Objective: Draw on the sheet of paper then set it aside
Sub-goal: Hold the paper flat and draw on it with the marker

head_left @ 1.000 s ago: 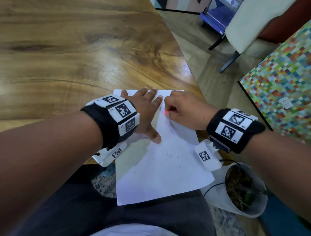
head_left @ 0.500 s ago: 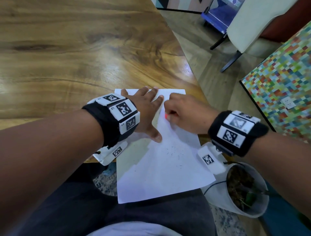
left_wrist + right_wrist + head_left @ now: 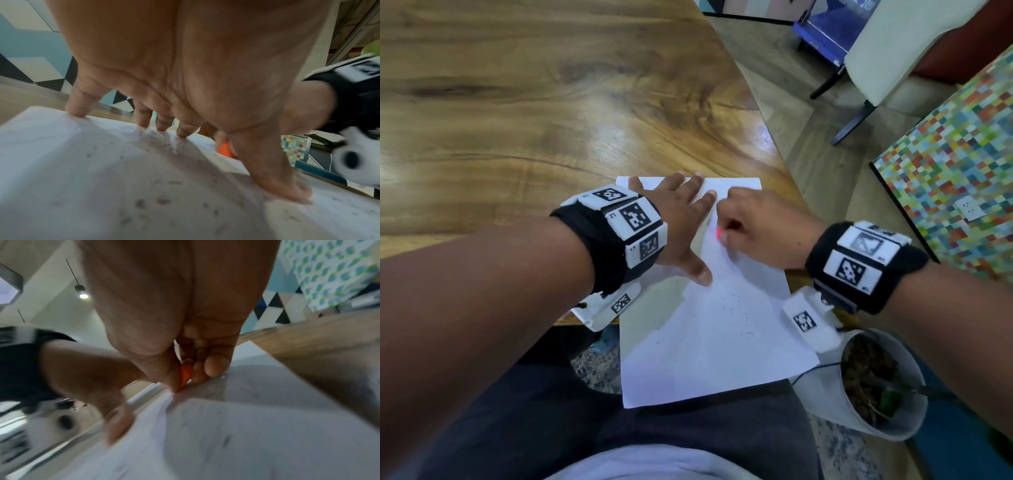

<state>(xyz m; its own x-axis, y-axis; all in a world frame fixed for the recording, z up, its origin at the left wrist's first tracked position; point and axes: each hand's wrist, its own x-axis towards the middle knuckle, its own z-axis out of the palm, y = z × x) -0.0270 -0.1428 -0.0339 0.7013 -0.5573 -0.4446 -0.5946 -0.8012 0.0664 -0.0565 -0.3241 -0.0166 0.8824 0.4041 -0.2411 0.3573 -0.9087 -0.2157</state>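
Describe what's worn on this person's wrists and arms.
Both forearms are bare, no sleeves. The left wrist carries a black fabric band set with white square plates, each printed with a black pixel marker. The right wrist has a matching band. A white camera housing with its own marker hangs under each wrist, and a thin black cable trails from the right one. The hands are bare, no gloves or rings visible.

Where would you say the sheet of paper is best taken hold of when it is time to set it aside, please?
Probably at the near edge of the sheet of paper, which overhangs the wooden table above the lap, so fingers can pinch it from below. The left hand pins the far part flat and the right hand holds an orange drawing tool there.
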